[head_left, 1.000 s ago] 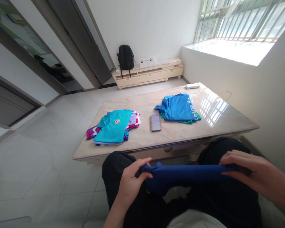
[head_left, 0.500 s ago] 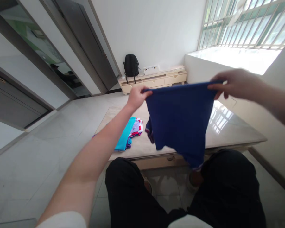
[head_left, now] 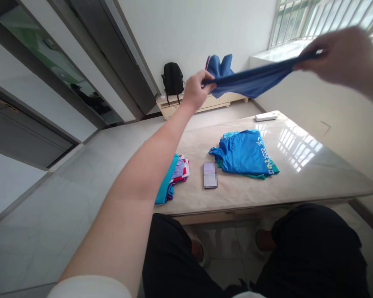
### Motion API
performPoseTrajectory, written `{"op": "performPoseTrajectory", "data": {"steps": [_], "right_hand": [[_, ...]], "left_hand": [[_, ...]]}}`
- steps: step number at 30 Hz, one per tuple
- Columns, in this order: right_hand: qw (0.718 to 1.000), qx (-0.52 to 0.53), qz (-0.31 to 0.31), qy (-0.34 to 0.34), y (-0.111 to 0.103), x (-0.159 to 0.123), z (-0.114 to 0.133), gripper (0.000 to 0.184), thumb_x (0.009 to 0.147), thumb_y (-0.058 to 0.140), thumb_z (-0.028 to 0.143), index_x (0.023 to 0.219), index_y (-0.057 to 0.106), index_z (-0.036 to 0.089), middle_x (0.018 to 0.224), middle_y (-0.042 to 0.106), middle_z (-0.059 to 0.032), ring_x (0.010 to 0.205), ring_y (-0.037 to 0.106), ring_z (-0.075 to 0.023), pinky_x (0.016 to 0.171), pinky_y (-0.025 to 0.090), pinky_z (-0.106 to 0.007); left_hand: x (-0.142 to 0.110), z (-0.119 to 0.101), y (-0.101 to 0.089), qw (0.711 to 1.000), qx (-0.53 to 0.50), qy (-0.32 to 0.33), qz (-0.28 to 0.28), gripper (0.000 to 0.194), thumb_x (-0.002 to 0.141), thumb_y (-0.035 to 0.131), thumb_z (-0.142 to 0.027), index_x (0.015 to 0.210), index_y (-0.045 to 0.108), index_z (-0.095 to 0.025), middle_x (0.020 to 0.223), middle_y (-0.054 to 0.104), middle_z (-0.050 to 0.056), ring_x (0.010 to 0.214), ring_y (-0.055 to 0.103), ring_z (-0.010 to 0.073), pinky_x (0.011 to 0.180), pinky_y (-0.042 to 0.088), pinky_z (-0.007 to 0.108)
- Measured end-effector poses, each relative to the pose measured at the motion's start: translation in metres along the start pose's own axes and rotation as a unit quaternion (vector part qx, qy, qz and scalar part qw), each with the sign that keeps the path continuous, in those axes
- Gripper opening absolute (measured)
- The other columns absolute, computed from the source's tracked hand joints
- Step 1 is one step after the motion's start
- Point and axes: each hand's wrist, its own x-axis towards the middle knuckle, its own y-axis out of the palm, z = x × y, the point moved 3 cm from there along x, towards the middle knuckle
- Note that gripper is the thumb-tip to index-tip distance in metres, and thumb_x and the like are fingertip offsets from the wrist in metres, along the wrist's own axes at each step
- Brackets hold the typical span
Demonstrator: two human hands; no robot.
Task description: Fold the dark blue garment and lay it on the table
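Observation:
A dark blue garment [head_left: 251,78] is stretched high in the air between my two hands, flung up and forward above the table. My left hand [head_left: 196,90] pinches its left corner, arm fully extended. My right hand [head_left: 342,56] grips the other end near the window, blurred by motion. Below, on the marble table [head_left: 298,174], lies a bright blue shirt [head_left: 245,151] on top of a green one, and at the left edge a teal shirt [head_left: 166,186] on a stack of striped clothes, partly hidden by my forearm.
A small blurred flat object [head_left: 210,175] lies on the table between the two piles. A white remote [head_left: 266,117] sits at the far edge. A black backpack [head_left: 172,78] stands on a low cabinet by the far wall. My black-trousered knees are under the table's near edge.
Both hands have swung the dark blue garment up from my lap to above the table, where it has gone from hanging down to lying almost flat in the air.

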Motion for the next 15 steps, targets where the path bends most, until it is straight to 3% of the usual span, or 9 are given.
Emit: {"op": "performPoseTrajectory", "data": {"steps": [4,6,8,11,15], "right_hand": [[0.990,0.037,0.112,0.072,0.089,-0.120,-0.025,0.036,0.097,0.064,0.052,0.114,0.078,0.023,0.092,0.078,-0.0115,0.089,0.073,-0.0283,0.086,0.056,-0.046],[0.975,0.052,0.195,0.091,0.134,-0.192,-0.036,0.025,0.093,0.065,0.038,0.108,0.078,0.022,0.110,0.079,-0.0133,0.087,0.073,-0.0268,0.084,0.056,-0.042],[0.962,0.058,0.252,0.083,0.168,-0.257,-0.042,0.017,0.085,0.066,0.029,0.093,0.079,0.023,0.106,0.080,-0.0085,0.086,0.074,-0.0252,0.080,0.057,-0.036],[0.955,0.057,0.279,0.084,0.194,-0.321,-0.044,0.022,0.083,0.061,0.027,0.094,0.080,0.026,0.113,0.080,-0.0031,0.093,0.075,-0.0243,0.080,0.057,-0.033],[0.956,0.045,0.258,0.135,0.195,-0.345,-0.052,0.035,0.089,0.055,0.038,0.114,0.078,0.028,0.127,0.075,-0.0041,0.087,0.075,-0.0224,0.077,0.056,-0.034]], "left_hand": [[-0.104,0.016,0.103,0.991,0.006,0.005,0.133,0.012,0.092,0.066,-0.011,0.103,0.068,-0.015,0.116,0.074,0.008,0.111,0.067,0.0173,0.102,0.052,0.032],[-0.167,0.018,0.147,0.981,0.015,0.001,0.195,0.013,0.087,0.069,-0.006,0.093,0.069,-0.018,0.105,0.074,0.007,0.104,0.069,0.0203,0.096,0.055,0.033],[-0.224,0.018,0.180,0.970,0.028,-0.006,0.240,0.015,0.086,0.069,-0.004,0.086,0.067,-0.020,0.098,0.073,0.005,0.098,0.069,0.0209,0.090,0.057,0.032],[-0.287,0.015,0.208,0.961,0.047,-0.024,0.273,0.015,0.089,0.067,-0.006,0.092,0.068,-0.020,0.108,0.072,0.006,0.103,0.067,0.0210,0.087,0.058,0.030],[-0.324,0.012,0.211,0.956,0.057,-0.040,0.285,0.010,0.096,0.065,-0.017,0.104,0.070,-0.021,0.123,0.069,0.007,0.117,0.064,0.0218,0.091,0.058,0.031]]}}
